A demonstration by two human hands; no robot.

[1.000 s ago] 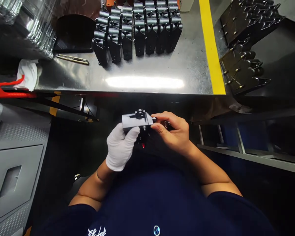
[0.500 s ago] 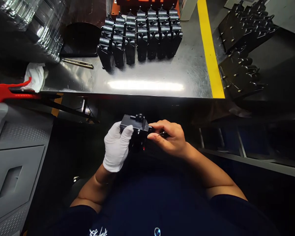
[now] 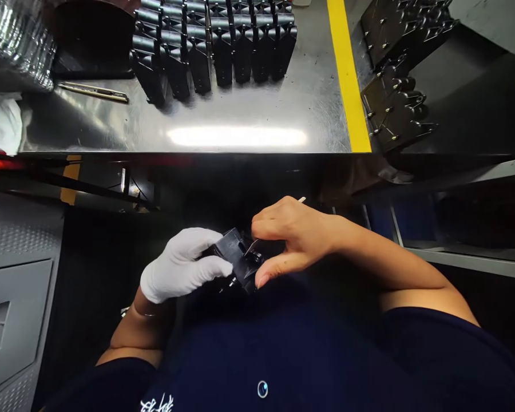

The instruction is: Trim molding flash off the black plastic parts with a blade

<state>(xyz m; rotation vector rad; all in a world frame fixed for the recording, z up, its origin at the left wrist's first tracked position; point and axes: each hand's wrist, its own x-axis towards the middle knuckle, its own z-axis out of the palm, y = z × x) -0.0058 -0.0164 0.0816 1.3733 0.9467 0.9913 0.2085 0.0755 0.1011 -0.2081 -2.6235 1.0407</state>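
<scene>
My left hand (image 3: 182, 264), in a white glove, grips a black moulded plastic part (image 3: 233, 247) between thumb and fingers, in front of my body below the bench edge. The part is boxy at one end, with a raised fitting on the side near my right hand. My bare right hand (image 3: 292, 237) is closed on a slim tool with a thin metal blade (image 3: 251, 246), whose tip meets the part. The tool's pale end sticks out behind the knuckles, and its middle is hidden in the hand. My right thumb lies against the part's near end.
Rows of similar black parts (image 3: 223, 48) stand on the metal bench (image 3: 317, 109). A utility knife (image 3: 94, 91) lies left of them. Yellow tape (image 3: 347, 74) crosses the bench, with more black parts (image 3: 395, 109) beyond. A grey plastic cabinet (image 3: 17, 292) stands at lower left.
The black part has turned in my left hand, its right end swinging toward my body. My right hand has come over it, bringing the blade onto the part. The view has shifted a little.
</scene>
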